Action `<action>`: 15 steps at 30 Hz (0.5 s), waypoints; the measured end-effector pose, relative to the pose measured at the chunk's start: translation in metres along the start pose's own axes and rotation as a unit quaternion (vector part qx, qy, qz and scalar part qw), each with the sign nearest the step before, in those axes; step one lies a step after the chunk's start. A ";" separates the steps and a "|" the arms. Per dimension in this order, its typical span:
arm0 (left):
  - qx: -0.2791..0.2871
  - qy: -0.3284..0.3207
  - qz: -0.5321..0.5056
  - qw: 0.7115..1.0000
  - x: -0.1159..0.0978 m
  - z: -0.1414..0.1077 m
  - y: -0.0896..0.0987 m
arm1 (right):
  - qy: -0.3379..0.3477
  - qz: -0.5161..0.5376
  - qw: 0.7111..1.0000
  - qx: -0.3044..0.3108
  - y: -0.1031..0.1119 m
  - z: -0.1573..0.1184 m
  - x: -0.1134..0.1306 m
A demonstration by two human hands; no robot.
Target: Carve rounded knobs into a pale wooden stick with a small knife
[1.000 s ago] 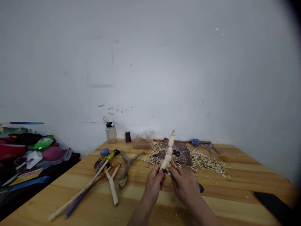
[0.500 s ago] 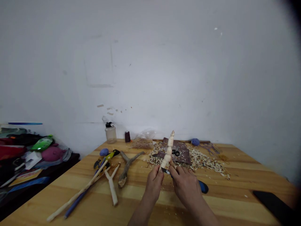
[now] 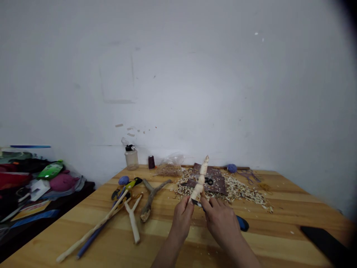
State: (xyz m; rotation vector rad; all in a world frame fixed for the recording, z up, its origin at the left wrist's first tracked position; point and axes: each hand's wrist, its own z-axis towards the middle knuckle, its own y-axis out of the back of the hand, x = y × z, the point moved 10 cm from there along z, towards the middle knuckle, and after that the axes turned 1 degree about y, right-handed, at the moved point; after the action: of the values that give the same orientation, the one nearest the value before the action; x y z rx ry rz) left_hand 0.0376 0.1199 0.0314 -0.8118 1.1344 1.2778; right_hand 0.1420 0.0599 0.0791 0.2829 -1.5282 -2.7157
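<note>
Scissors (image 3: pixel 209 181) lie among wood shavings (image 3: pixel 242 190), behind the hands (image 3: pixel 203 219).

Home-style craft corner: wooden table (image 3: pixel 279 219), wood shavings (image 3: pixel 242 190), scissors (image 3: pixel 208 181), yarn balls (image 3: pixel 231 168), forked branches (image 3: pixel 150 201), piled belongings (image 3: pixel 41 180).

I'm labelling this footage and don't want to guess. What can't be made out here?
All in the head view:
- Grip of the blue-handled tool: mostly covered by the right hand.
- Lower end of the carved stick: hidden by the left hand.
- Full shape of the black flat object: cut off by the bottom edge.
- Contents of the clear bag: too small and blurred.
</note>
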 end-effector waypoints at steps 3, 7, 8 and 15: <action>-0.006 -0.007 0.023 1.000 -0.002 0.000 0.002 | 0.003 -0.003 1.000 0.004 -0.001 0.000 0.000; -0.008 -0.019 0.060 0.998 -0.007 -0.001 0.002 | -0.010 -0.009 1.000 0.022 -0.006 0.001 0.002; -0.009 -0.026 0.075 0.997 -0.009 -0.001 0.003 | -0.016 -0.014 0.999 0.030 -0.008 0.001 0.002; -0.007 -0.094 0.249 0.964 -0.031 -0.007 0.005 | -0.035 -0.035 0.996 0.073 -0.020 0.000 0.006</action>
State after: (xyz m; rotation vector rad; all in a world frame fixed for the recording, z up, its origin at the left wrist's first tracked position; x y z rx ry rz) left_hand 0.0340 0.1045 0.0596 -0.4090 1.2159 1.7385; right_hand 0.1373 0.0694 0.0609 0.2491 -1.7730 -2.6973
